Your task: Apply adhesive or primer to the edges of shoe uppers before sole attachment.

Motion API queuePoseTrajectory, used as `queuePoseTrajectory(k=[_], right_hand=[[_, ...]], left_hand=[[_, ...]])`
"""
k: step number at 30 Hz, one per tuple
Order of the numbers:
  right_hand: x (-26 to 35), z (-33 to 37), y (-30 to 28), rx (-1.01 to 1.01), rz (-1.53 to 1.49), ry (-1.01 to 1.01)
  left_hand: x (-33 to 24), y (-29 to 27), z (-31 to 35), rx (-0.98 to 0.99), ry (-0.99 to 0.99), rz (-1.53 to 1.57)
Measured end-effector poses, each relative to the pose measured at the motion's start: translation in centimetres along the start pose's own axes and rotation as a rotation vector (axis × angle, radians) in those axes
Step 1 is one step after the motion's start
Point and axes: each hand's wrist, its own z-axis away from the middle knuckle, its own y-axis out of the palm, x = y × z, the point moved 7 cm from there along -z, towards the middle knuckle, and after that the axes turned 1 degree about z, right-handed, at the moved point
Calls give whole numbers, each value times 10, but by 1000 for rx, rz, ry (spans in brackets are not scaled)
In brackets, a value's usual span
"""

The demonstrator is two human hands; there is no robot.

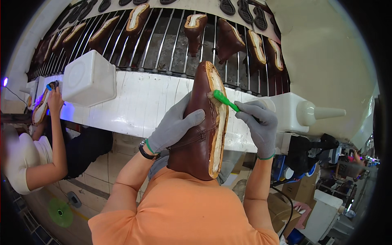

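My left hand [175, 124], in a grey glove with a green cuff, grips a dark brown leather shoe upper [195, 141] around its side. The upper is tilted so that its underside, with a whitish middle and a tan rim, faces right. In my gloved right hand [259, 120] is a small brush with a green handle [226, 100]. Its bristles touch the rim of the underside near the upper end. A white squeeze bottle [288, 112] with a long nozzle lies beside my right hand.
Beyond the white ledge [139, 104] runs a roller conveyor [169, 41] carrying several brown shoe uppers. Black soles [245, 11] lie on the far shelf. A white square container [90, 79] stands on the ledge at left. Farther left, a co-worker's hand [55, 100] is at another shoe.
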Motion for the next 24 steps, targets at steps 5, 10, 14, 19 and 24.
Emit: queuePoseTrajectory(k=[5, 10, 14, 19, 24], right_hand=[[9, -21, -1, -57, 25, -133], [3, -33, -4, -131, 21, -26], [4, -47, -9, -131, -35, -39], [13, -49, -17, 83, 8, -56], [19, -45, -11, 295, -31, -58]], left_hand=[[-4, -2, 2, 0, 48, -210], [-9, -5, 6, 6, 38, -472], [-8, -6, 5, 50, 44, -509], [-4, -7, -1, 69, 79, -246], [-4, -7, -1, 107, 24, -72]])
